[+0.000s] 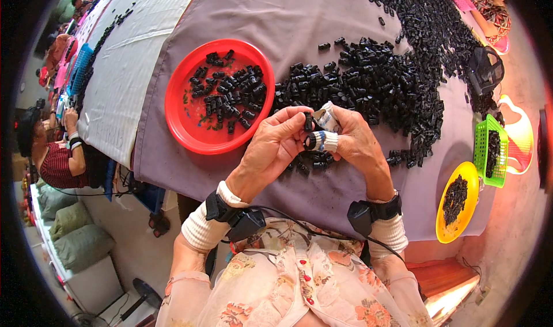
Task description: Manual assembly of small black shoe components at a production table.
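Note:
Both my hands meet over the near edge of a pile of small black plastic cylinders (368, 76). My left hand (268, 148) is closed, its thumb and fingertips pinching a small black cylinder (309, 121). My right hand (358, 143) is closed against it, with pale wrapping (328, 141) on its fingers. A dark round end shows at the wrapped finger nearest my left hand; I cannot make out whether it is a separate piece. To the left of my hands stands a red basin (180, 122) holding several of the same black cylinders.
Purple cloth (230, 16) covers the table. Thin black parts (426, 22) spread across its far right. A yellow plate (473, 194) and a green basket (502, 171) hold black parts at right. Another person (60, 160) sits at left. A cable (322, 233) links my wrist straps.

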Demonstrator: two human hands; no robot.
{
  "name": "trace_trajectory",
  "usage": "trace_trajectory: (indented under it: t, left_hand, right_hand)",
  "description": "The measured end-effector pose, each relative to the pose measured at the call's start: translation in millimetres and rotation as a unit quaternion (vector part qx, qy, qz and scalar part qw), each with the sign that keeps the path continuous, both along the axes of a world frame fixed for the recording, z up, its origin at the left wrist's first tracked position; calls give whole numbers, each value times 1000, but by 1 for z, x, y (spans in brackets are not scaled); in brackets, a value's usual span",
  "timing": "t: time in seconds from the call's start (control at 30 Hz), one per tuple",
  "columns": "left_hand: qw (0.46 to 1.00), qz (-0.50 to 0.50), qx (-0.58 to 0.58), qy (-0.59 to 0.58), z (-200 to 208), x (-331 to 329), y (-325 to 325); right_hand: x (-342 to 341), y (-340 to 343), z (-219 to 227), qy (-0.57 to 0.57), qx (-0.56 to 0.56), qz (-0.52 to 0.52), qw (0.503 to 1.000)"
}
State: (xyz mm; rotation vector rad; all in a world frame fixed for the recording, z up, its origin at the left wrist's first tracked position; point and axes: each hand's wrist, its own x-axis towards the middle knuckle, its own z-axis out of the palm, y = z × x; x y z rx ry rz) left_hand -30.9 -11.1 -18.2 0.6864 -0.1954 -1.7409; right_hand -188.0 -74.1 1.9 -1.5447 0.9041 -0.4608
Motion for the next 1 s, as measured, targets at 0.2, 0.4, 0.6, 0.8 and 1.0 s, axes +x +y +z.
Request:
trace_trajectory:
  t: [0.2,0.4,0.6,0.8,1.0]
  left_hand:
    - [999,-26,-36,15,-6,4,0]
    - [1000,-2,-5,-17,2,0,-1]
    - [999,-25,-10,-24,4,2,0]
    - [999,-23,-10,-20,4,1,2]
    - [999,-26,-13,-40,3,0,2]
  right_hand:
    - [-1,-5,4,16,-44,29,998]
    - [0,-6,3,29,-32,51,998]
    - [-1,-4,7,37,-18,63,997]
    - [0,-2,-3,8,-74,72,995]
    - [2,0,-8,-7,-95,69,993]
